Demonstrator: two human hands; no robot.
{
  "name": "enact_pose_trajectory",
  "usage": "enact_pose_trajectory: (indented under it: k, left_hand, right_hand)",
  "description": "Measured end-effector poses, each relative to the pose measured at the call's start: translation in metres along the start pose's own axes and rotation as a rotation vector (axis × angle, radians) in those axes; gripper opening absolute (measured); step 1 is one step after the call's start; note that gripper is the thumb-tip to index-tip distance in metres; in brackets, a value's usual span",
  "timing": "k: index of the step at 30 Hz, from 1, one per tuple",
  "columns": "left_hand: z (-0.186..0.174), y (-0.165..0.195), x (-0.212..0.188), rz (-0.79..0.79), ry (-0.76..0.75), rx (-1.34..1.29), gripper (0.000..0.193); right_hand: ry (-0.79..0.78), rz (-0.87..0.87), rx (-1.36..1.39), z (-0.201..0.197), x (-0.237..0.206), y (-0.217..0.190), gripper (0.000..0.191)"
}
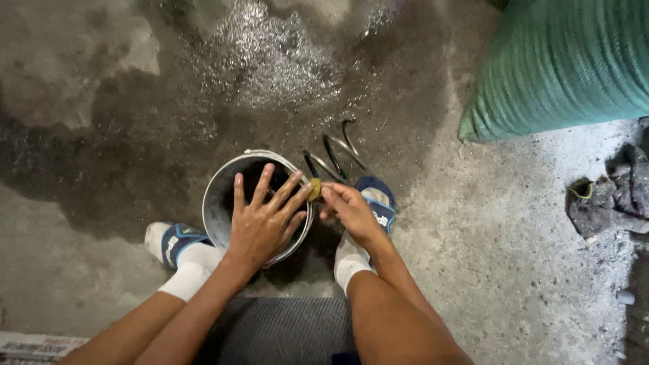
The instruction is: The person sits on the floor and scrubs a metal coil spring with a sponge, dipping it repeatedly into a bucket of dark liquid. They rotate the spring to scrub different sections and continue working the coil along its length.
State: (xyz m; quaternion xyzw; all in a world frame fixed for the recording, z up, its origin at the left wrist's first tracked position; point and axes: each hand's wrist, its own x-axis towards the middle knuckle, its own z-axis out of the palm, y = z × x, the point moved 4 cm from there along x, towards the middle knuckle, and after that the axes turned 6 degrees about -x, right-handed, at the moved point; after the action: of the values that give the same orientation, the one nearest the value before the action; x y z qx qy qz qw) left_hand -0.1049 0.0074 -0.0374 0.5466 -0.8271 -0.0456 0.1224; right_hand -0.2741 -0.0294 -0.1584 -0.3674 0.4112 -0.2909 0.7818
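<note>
- The left hand (260,220) lies flat across the mouth of a small metal bucket (218,203), fingers spread wide and gripping nothing; the palm rests toward the near rim and the fingertips reach the far side.
- The right hand (348,209) is pinched shut on a small yellowish piece (315,190), perhaps a scrap of sponge, though it is too small to tell for sure. It sits right at the bucket's right rim, touching the left hand's fingertips.
- The bucket stands on the floor between the person's feet, dark inside; its contents cannot be made out.
- To do this step well, I judge the spread hand should press evenly so the bucket does not tip or slide on the wet floor, while the pinching hand keeps its grip close to the rim, where the piece has support.
- A dark metal coil spring (332,157) lies on the floor just behind the bucket and the right hand, close enough to be knocked.
- The feet wear white socks and blue sandals (177,242), one either side of the bucket.
- The floor (473,257) is rough bare concrete, dark and wet, with a shiny puddle beyond the bucket and a drier, paler, gritty stretch to the right.
- A green woven sack (561,64) bulges in at the upper right, and a crumpled grey rag (608,199) lies at the right edge, well apart from the hands.
</note>
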Motion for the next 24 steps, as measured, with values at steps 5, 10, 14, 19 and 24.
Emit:
enact_pose_trajectory:
  k: [5,10,14,19,24]
  left_hand:
    - [0.003,-0.009,0.001,0.093,-0.011,-0.117,0.046]
    - [0.006,-0.046,0.0,-0.264,0.12,-0.554,0.052]
    - [0.03,-0.072,0.017,-0.515,-0.251,-0.686,0.055]
    - [0.031,-0.065,0.025,-0.458,-0.213,-0.56,0.049]
    - [0.028,-0.026,0.021,-0.324,-0.016,-0.309,0.034]
  right_hand:
    - [0.063,0.001,-0.021,0.0,0.004,0.003,0.037]
    - [0.071,-0.018,-0.256,-0.005,0.009,0.0,0.033]
    - [0.158,-0.005,-0.327,-0.01,0.01,0.004,0.032]
    - [0.236,-0.014,-0.277,-0.015,0.012,0.01,0.03]
    - [0.247,-0.214,-0.256,-0.003,0.027,0.001,0.019]
